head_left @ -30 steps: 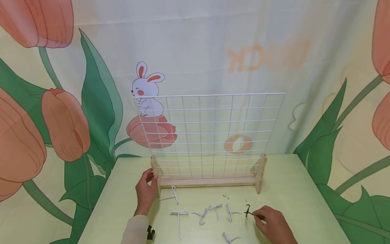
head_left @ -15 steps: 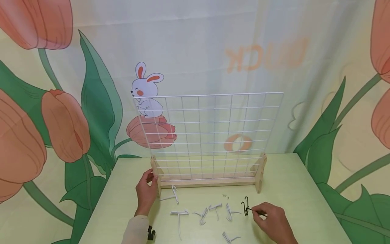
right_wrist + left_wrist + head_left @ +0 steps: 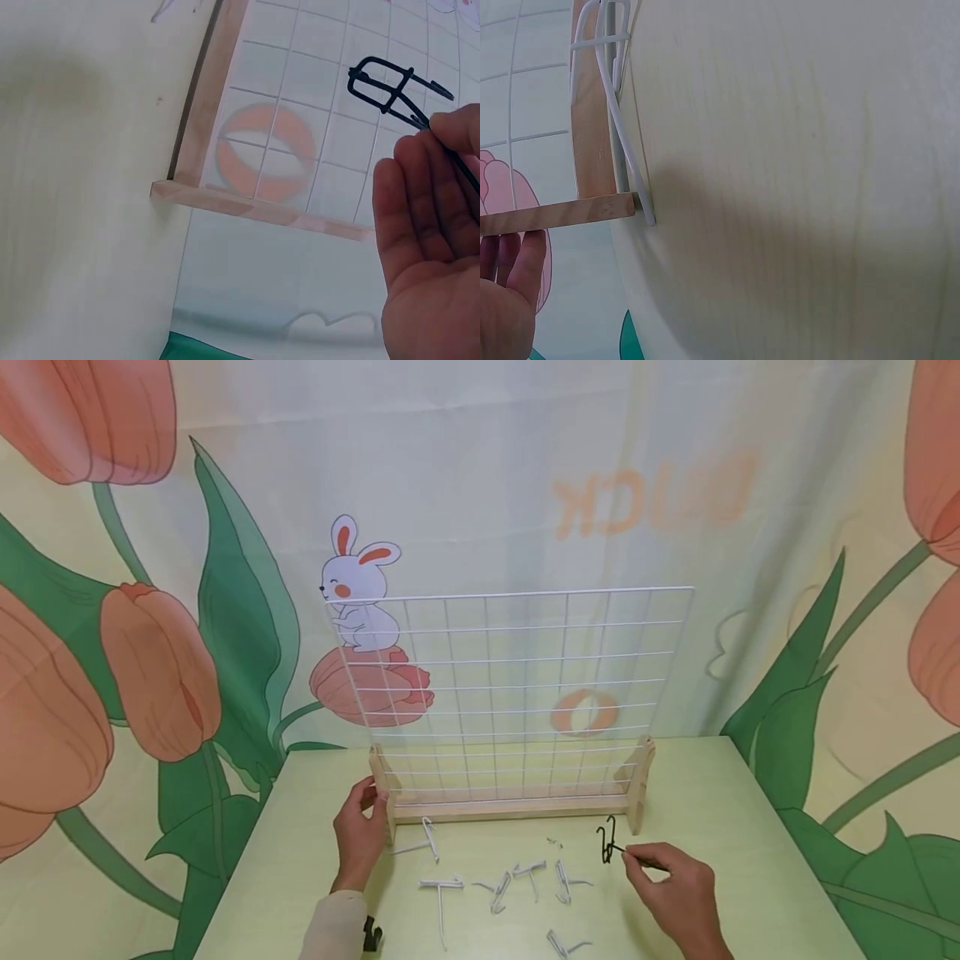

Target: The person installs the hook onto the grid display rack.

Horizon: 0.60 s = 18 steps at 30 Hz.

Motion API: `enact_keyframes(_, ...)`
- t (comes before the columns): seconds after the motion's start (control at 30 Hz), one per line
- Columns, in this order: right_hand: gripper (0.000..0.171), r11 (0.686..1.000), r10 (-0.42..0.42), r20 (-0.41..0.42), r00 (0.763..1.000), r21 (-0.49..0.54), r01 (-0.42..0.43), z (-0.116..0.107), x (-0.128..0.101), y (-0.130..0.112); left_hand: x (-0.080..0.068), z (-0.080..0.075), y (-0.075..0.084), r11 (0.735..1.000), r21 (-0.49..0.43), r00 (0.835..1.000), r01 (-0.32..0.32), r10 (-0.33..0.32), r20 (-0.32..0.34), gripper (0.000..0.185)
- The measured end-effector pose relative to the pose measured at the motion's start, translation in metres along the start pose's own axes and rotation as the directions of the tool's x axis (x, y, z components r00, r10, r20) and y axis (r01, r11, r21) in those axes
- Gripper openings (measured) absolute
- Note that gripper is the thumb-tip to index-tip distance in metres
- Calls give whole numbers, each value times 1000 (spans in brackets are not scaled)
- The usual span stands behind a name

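Note:
My left hand [image 3: 360,831] holds the left wooden upright of a stand [image 3: 510,812] that carries a white wire grid panel [image 3: 525,668]. In the left wrist view, fingers [image 3: 526,266] touch the wooden end piece [image 3: 555,216]; the thumb is not visible there. Between thumb and fingers, my right hand [image 3: 678,889] pinches a black wire grid hook [image 3: 607,843] by its straight prong. The hook is raised in front of the panel's lower right, apart from it, with its two bent ends up. The right wrist view shows the hook's frame [image 3: 379,86] against the grid, other fingers extended.
Several white wire hooks, including one nearer the stand [image 3: 431,842] and one at the front [image 3: 566,945], lie scattered on the pale table [image 3: 292,860]. Tiny bits [image 3: 554,842] lie near the stand. A tulip-printed curtain [image 3: 465,485] hangs behind.
My right hand has lifted the black hook up and toward the stand, turning it so its bent ends point up. My left hand has stayed at the wooden upright.

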State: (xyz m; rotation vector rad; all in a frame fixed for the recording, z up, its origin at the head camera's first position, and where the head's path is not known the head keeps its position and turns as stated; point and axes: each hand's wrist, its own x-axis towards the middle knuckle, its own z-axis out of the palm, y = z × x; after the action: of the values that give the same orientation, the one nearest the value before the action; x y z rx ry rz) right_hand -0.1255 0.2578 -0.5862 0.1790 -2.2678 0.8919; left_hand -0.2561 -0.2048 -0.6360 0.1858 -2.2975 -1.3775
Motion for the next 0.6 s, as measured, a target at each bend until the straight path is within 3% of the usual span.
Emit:
enact_keyframes(0.27,18,1000,-6,-119,993,15,8,5,9,-8,-4,0,-2,1000,20,1000,21,-21,11,34)
enact_keyframes(0.6,15,998,3,-196,981,55,8,10,38,-17,-1,0,-1,1000,-9,1000,1,-1,12,34)
